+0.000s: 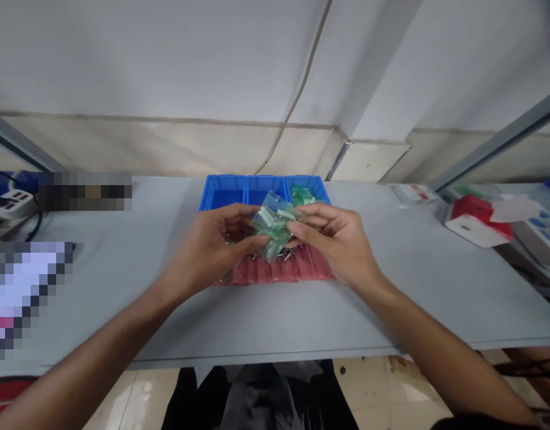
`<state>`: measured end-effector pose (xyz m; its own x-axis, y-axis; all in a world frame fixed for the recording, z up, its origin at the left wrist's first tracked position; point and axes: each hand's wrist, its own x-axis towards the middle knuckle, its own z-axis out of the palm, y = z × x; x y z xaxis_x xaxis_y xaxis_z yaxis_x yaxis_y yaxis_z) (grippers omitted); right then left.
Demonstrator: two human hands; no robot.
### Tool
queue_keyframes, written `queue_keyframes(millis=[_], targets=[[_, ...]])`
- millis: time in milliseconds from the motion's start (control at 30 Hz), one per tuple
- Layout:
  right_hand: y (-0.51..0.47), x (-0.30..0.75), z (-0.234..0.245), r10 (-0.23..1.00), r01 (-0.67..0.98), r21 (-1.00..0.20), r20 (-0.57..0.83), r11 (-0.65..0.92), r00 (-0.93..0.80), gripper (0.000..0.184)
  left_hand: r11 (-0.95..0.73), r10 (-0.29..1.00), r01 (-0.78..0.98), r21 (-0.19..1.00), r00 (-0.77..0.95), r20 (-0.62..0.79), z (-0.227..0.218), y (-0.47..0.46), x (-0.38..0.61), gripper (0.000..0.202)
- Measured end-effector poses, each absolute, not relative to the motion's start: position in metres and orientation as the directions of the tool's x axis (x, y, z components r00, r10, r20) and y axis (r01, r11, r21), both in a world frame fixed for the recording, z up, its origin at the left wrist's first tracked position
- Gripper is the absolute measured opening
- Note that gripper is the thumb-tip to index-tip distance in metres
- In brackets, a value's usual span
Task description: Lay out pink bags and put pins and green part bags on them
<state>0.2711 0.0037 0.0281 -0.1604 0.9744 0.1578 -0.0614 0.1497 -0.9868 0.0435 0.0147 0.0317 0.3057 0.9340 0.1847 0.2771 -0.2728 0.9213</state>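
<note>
While both forearms reach forward from the lower corners and lean toward each other, the two hands meet above the middle of the table (135,325). The left hand (212,239) has its palm turned inward, the fingers bent, and its thumb is at the lower left edge of a clear bag (275,222). The right hand (341,239) presses its thumb on the right side of the same bag, with curled fingers behind. So both hands grasp the bag, which lies tilted between them; inside it I see pale, slim pieces and something green.

Just under the hands there is a row of red fronts (283,272), and thin metal pieces (289,254) lie behind them, partly hidden. Beyond stand three blue bins side by side: the left bin (225,197), the middle bin (262,185) and the right bin (325,190), which contains green packets (302,194).
</note>
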Motion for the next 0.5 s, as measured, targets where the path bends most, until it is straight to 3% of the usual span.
queue_keyframes(millis=[100, 200, 400, 500], targets=[[0.003, 0.274, 0.026, 0.973, 0.006, -0.981, 0.194, 0.196, -0.123, 0.015, -0.22, 0.948, 0.219, 0.951, 0.278, 0.156, 0.019, 0.019, 0.037, 0.034], [0.006, 0.278, 0.021, 0.977, -0.076, -0.983, 0.176, 0.168, -0.118, 0.016, -0.181, 0.957, 0.135, 0.974, 0.254, 0.143, 0.013, 0.017, 0.033, 0.034], [0.006, 0.279, 0.019, 0.983, -0.181, -0.981, 0.097, 0.068, -0.154, 0.053, -0.167, 0.943, 0.087, 0.982, 0.305, 0.134, 0.014, 0.011, 0.033, 0.041], [0.003, 0.278, 0.02, 0.98, -0.183, -0.982, 0.088, 0.054, -0.18, 0.053, -0.216, 0.93, 0.151, 0.965, 0.332, 0.157, 0.012, 0.01, 0.03, 0.044]])
